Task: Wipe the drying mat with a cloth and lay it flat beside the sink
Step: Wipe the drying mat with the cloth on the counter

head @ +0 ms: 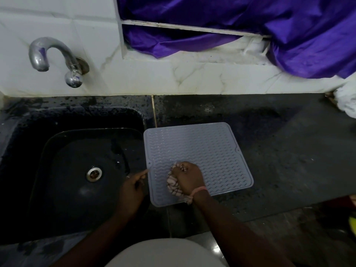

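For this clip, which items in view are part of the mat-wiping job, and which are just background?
In the job: drying mat; cloth, bunched in the right hand; left hand, fingertip at the mat's edge; sink.

Background: tap; purple fabric at the window; white bundle; black counter.

Right hand (187,177): I see it fisted, knuckles up, fingers curled round a bunched striped cloth (174,183), pressing down.
Right wrist: a thin pink band circles it.
Left hand (133,186): forefinger stretched out to the far right, the other fingers loosely bent.
Forearms: both bare, reaching in from the near edge.
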`<state>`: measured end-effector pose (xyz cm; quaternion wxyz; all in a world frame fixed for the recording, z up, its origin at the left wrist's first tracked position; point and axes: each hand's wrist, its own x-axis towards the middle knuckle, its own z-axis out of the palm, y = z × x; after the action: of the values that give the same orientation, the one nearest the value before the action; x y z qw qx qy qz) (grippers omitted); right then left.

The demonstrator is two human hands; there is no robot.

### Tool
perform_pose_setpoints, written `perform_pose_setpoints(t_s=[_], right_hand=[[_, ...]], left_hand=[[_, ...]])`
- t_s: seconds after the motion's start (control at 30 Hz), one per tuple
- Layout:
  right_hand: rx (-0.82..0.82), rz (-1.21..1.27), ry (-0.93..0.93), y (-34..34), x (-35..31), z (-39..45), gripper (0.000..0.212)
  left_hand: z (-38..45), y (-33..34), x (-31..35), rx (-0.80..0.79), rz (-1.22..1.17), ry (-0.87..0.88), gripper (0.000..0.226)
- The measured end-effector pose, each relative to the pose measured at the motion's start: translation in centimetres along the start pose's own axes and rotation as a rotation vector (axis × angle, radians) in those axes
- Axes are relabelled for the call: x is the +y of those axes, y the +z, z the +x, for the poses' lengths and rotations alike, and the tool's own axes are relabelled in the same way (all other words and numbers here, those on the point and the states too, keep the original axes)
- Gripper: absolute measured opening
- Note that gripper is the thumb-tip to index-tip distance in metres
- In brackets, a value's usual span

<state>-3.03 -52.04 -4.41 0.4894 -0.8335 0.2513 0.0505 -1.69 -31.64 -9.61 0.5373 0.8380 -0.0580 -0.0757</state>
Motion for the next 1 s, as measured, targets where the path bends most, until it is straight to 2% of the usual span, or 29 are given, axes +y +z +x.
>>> perform_pose_setpoints(t_s=[0.07,0.2,0.3,0.37,0.5,0.63,0.73,0.87,1.0], right_hand=[[0.135,0.031,0.026,-2.8,1.1,0.9,0.026],[0.369,-0.184,0.094,-9.1,4.2,2.5,0.029],[0.433,-0.341,0.181,-12.6,7.2,3.8,0.031],[0.44,-0.389,0.271,-14.0,8.1,4.3,0.033],[0.455,-0.446,0.336,-15.9,8.3,4.8,0.039],[0.354,-0.401,0.368,-16.3,8.8,6.0,0.036],[0.298,-0.387,0.369,-16.5,8.6,6.6,0.03],[0.25,-0.432,0.347,-16.2,8.1,6.3,0.023],[0.203,-0.466,0.272,-14.4,7.3,5.7,0.024]], left_hand=[[-0.2,0.2,0.2,-0.068,0.105,0.093,0.038],[-0.9,0.1,0.1,-0.196,0.415,0.072,0.043],[-1.1,0.0,-0.2,-0.207,0.515,0.097,0.041],[-1.1,0.2,-0.4,-0.216,0.568,0.075,0.045],[-1.1,0.4,-0.3,-0.247,0.686,0.07,0.054],[-0.9,0.6,0.5,-0.236,0.781,0.019,0.054],[-0.9,0.7,0.7,-0.239,0.787,-0.005,0.06],[-0.6,0.8,0.9,-0.239,0.812,-0.039,0.047],[-0.3,1.1,1.2,-0.239,0.815,-0.07,0.044]])
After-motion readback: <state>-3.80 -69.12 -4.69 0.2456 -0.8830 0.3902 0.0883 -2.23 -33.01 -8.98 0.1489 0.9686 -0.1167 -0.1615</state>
